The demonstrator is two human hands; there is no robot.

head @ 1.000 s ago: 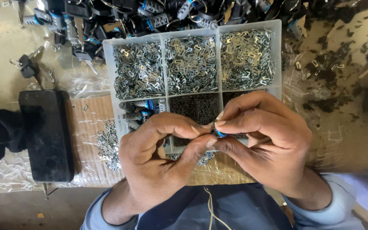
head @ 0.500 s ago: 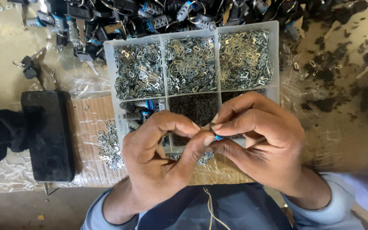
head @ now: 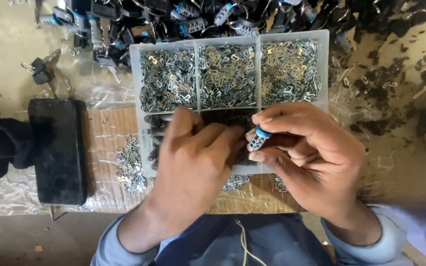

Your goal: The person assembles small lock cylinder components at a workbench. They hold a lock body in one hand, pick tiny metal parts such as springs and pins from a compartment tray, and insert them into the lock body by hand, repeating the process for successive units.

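We log the right hand point(head: 304, 157) pinching a small cylindrical lock barrel point(head: 258, 139), silvery with a blue band at its upper end, between thumb and forefinger; it is held tilted, blue end up, just above the lower row of the compartment box point(head: 321, 69), presumably so the slotted side faces us and stays within reach of the parts. The left hand point(head: 195, 167) hovers palm-down over the lower middle compartments, fingers spread and reaching into the dark contents; motion blur keeps us from telling whether it has anything pinched. The clear plastic box sits on a sheet of cardboard point(head: 104, 138) straight ahead of the body, its three upper cells each heaped with small flat metal wafers point(head: 228, 76), sorted apart so one kind can be picked at a time. A loose heap of the same wafers point(head: 129, 165) lies on the cardboard just beside the box's left wall. A black phone point(head: 57, 150) lies flat, well to the left, out of the working zone. Beyond the box a pile of keys and barrels point(head: 173, 17) covers the far tabletop point(head: 6, 59).
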